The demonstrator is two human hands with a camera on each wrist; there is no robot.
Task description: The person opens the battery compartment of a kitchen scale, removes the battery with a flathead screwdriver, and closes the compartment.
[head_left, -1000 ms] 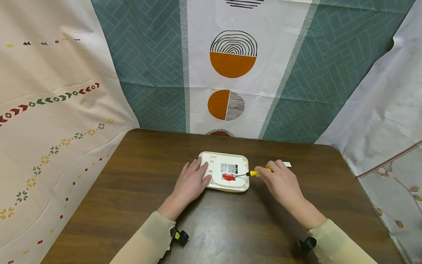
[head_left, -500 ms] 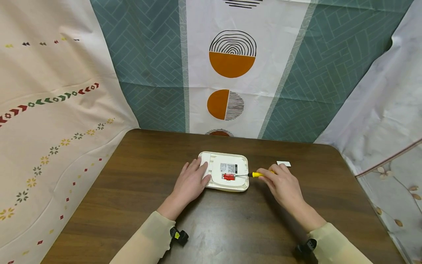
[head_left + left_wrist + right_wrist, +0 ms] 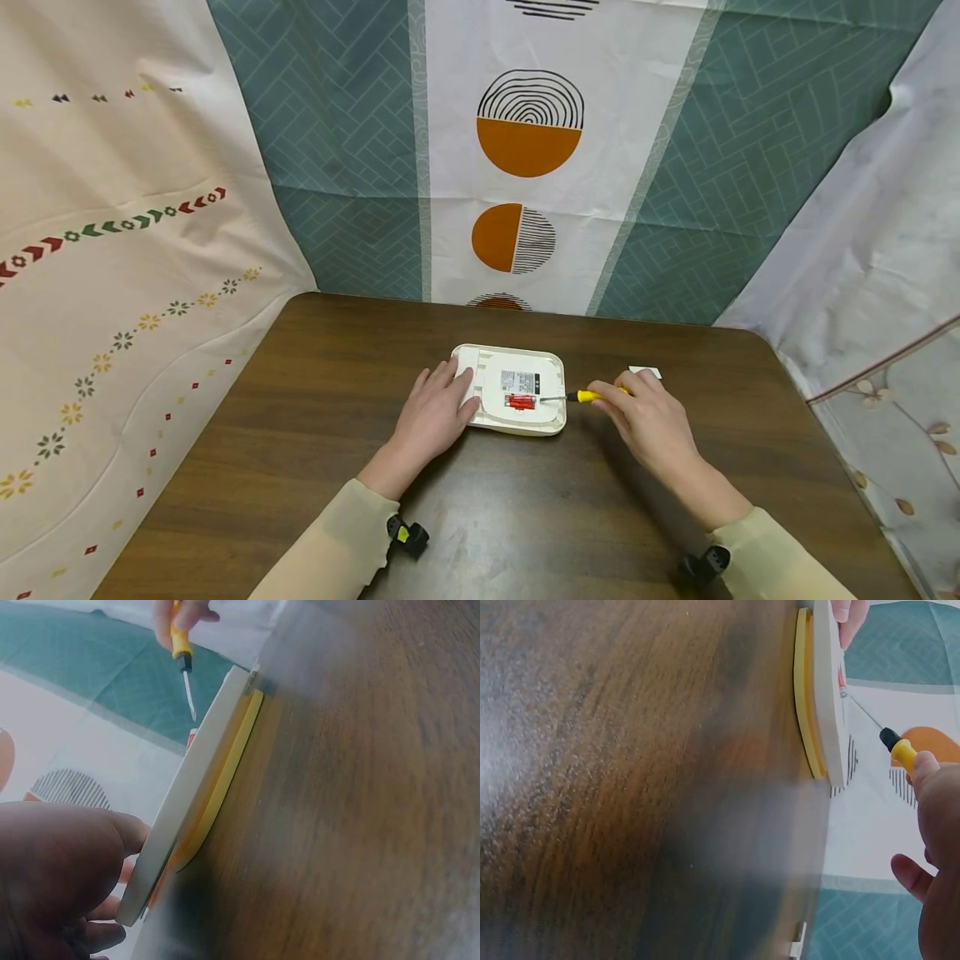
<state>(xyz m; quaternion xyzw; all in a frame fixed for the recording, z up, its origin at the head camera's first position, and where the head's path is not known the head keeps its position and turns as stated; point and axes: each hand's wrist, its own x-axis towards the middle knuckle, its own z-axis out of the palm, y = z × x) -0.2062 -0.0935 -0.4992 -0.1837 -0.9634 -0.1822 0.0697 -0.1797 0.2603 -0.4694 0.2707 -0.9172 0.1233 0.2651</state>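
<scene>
A flat, pale plastic device point(image 3: 525, 421) with rounded corners lies on the table, its printed label point(image 3: 517, 382) facing up. Red batteries point(image 3: 520, 402) sit in a slot near its front edge. My left hand point(image 3: 431, 417) holds the device's left end, thumb and forefinger on top, other fingers along the end edge in the left wrist view. In my right hand point(image 3: 652, 425) I pinch the yellow handle of a screwdriver point(image 3: 902, 752). The screwdriver's shaft slants down leftward over the device's right rim, its tip close to the batteries' right end.
Just beyond my right hand a small white plate-like piece point(image 3: 647, 371) lies on the dark wooden table point(image 3: 495, 517). A yellow layer point(image 3: 221, 784) shows under the device. Patterned cloths point(image 3: 352, 167) hang behind and on both sides of the table.
My right hand has drawn slightly back to the right, and the screwdriver tip now sits a little off the batteries' end. The left hand and the device stay put.
</scene>
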